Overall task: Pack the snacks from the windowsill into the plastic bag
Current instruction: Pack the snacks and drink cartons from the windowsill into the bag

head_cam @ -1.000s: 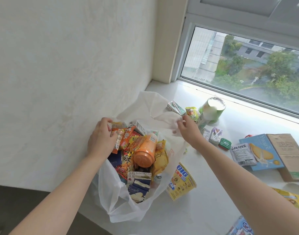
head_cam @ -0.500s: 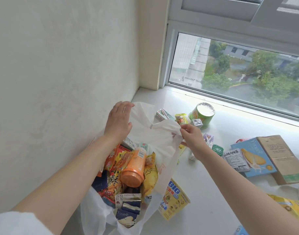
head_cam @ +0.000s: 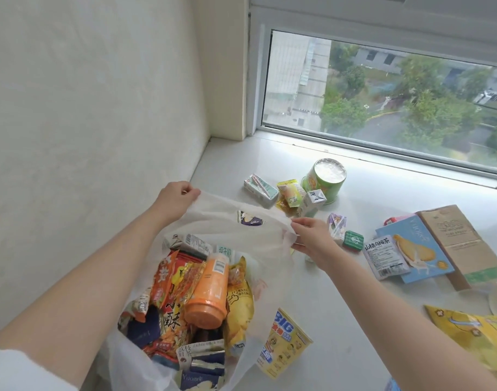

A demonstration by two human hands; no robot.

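So right now your left hand (head_cam: 175, 200) is pinching the far-left corner of the white plastic bag (head_cam: 236, 230), fingers curled on the rim up near the wall, and your right hand (head_cam: 312, 238) is pinching the opposite edge of the same rim, so the mouth is stretched open between the two. That bag sits at the left end of the windowsill (head_cam: 382, 198), tight against the wall, and it's already stuffed: an orange bottle (head_cam: 209, 292) lies cap-down on top, with red and yellow snack packets (head_cam: 174, 294) and some dark blue boxes (head_cam: 205, 373) around it. A yellow BIG cup (head_cam: 284, 345) lies tipped on the sill, touching the bag's right side. Further back, past the rim, you've got a small carton (head_cam: 260, 189), a yellow pouch (head_cam: 291, 194) and a green tub (head_cam: 324, 180) bunched close together. To the right of your right hand sit a little green tin (head_cam: 353, 240), a white sachet (head_cam: 385, 256) overlapping a blue biscuit box (head_cam: 416, 249), and a brown cardboard box (head_cam: 461, 244) beside that. A yellow bag (head_cam: 472, 337) lies at the near right edge.
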